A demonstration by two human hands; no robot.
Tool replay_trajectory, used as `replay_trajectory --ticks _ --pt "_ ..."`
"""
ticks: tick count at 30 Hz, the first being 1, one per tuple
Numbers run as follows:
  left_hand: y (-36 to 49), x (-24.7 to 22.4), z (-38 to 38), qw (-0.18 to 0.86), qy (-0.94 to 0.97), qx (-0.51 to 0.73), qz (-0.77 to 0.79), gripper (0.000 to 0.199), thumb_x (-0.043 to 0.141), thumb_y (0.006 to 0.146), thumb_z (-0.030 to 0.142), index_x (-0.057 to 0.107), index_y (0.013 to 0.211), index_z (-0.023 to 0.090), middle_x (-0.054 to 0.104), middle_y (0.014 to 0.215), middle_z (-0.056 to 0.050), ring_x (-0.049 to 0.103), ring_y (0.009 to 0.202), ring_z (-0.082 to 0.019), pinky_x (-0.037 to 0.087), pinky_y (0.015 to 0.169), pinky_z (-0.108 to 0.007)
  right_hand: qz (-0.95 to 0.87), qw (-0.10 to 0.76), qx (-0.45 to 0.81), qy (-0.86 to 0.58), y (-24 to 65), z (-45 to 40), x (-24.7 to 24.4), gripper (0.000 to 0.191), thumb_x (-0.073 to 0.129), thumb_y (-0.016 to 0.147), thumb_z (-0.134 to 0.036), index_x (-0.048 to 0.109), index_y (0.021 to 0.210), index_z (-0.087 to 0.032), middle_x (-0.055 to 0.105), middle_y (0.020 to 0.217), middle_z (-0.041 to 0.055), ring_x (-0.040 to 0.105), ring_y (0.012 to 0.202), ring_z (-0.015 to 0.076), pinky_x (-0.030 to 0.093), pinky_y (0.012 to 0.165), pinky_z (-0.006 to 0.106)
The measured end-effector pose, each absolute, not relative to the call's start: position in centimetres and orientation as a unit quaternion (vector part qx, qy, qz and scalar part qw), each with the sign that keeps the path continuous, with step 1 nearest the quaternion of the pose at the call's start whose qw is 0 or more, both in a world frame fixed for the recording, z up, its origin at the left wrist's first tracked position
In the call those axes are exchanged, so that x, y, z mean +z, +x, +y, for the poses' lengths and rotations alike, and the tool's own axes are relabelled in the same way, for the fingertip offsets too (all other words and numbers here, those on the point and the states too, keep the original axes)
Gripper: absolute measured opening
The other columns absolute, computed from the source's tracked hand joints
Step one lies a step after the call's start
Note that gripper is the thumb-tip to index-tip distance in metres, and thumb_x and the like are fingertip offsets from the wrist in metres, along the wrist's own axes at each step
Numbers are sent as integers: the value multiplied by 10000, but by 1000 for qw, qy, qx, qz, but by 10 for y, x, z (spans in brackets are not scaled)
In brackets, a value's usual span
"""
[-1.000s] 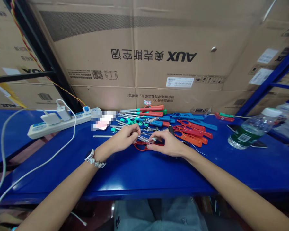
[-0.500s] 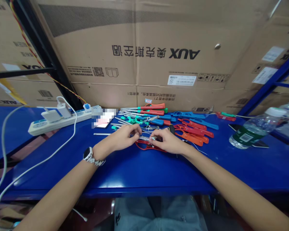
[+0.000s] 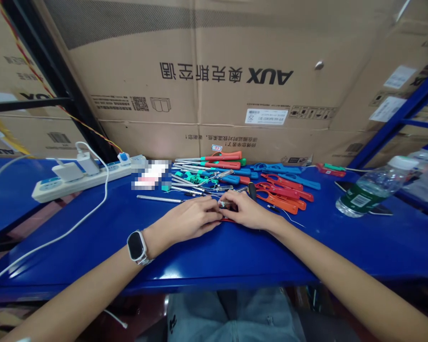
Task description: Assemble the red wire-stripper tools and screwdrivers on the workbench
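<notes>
My left hand (image 3: 196,217), wearing a watch (image 3: 136,245) on its wrist, has its fingers bent together and meets my right hand over the table. What it grips is hidden by its own fingers. My right hand (image 3: 248,209) pinches a small whitish part (image 3: 221,204) between thumb and fingers. Below the hands a sliver of a red plastic piece (image 3: 228,220) shows. Just behind them lie long lighters with metal tubes, one with a red handle (image 3: 224,165), and loose thin metal rods (image 3: 159,198). Red and orange plastic handle shells (image 3: 283,195) lie beside my right hand.
Blue handle shells (image 3: 301,180) lie behind the red ones. At right stands a water bottle (image 3: 369,190). A power strip (image 3: 89,178) with chargers and a white cable (image 3: 67,235) occupies the left. A large carton (image 3: 217,47) walls off the back of the blue table (image 3: 235,259).
My left hand has moved right and closed in against my right hand, its wrist turning so the watch face shows. The clear piece seen between the hands is now covered. The view shifted slightly.
</notes>
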State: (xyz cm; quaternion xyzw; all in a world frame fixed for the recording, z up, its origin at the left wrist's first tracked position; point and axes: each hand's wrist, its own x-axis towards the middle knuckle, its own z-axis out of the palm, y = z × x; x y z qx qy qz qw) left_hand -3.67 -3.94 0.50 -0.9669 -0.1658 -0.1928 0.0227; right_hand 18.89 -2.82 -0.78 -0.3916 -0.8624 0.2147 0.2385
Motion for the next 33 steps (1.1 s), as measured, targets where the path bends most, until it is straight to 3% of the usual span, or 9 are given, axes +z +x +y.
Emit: replay_trajectory --ticks 6,9,12,15,21,26,30,33 --pt "-32 5 -44 20 -967 -182 -175 326 443 1070 233 756 1022 153 667 1027 -105 653 925 -196 566 833 -331 -864 244 202 -393 191 -31 -11 144 596 961 -253 600 1089 -187 667 986 55 574 800 176 431 770 331" --pt "-31 4 -45 -8 -966 -172 -192 341 448 1070 249 763 997 142 658 1016 -104 651 900 -191 563 803 -314 -851 265 218 -396 193 -33 -7 209 567 965 -219 550 1172 -192 674 908 26 578 749 171 436 753 329" --pt "-32 2 -45 -34 -964 -163 -207 328 467 1062 247 764 983 135 654 990 -93 642 855 -180 554 770 -297 -855 262 178 -410 197 -35 0 145 557 963 -190 591 1103 -199 696 900 24 584 754 176 431 776 343" --pt "-32 0 -44 -47 -962 -161 -213 325 468 1062 247 761 969 142 655 987 -85 638 860 -179 546 789 -301 -870 241 121 -413 204 -40 4 103 581 985 -238 657 1047 -205 716 1005 55 614 907 212 423 861 381" --pt "-31 -1 -44 -50 -960 -164 -221 320 474 1058 245 758 948 144 650 971 -85 629 843 -176 536 774 -299 -879 214 102 -413 213 -49 4 233 535 1034 -343 716 1097 -210 630 1036 84 573 1009 229 444 903 398" --pt "-31 -1 -44 -52 -960 -161 -222 327 467 1061 255 757 961 143 652 978 -90 634 868 -182 542 803 -311 -885 195 110 -409 215 -48 2 282 461 1062 -326 711 1090 -199 624 1003 84 571 1000 229 446 929 418" --pt "-31 -1 -43 -62 -959 -169 -218 356 447 1067 254 764 951 142 650 962 -97 634 862 -190 543 801 -327 -879 222 114 -406 217 -48 -3 266 427 1069 -290 641 1206 -211 654 1121 99 579 1080 238 430 986 447" --pt "-30 -2 -42 -71 -958 -176 -214 368 438 1070 258 767 946 149 650 958 -100 633 872 -190 539 812 -325 -872 240 131 -406 218 -49 -5 213 425 1069 -281 618 1129 -212 671 1143 92 590 1070 229 430 973 439"
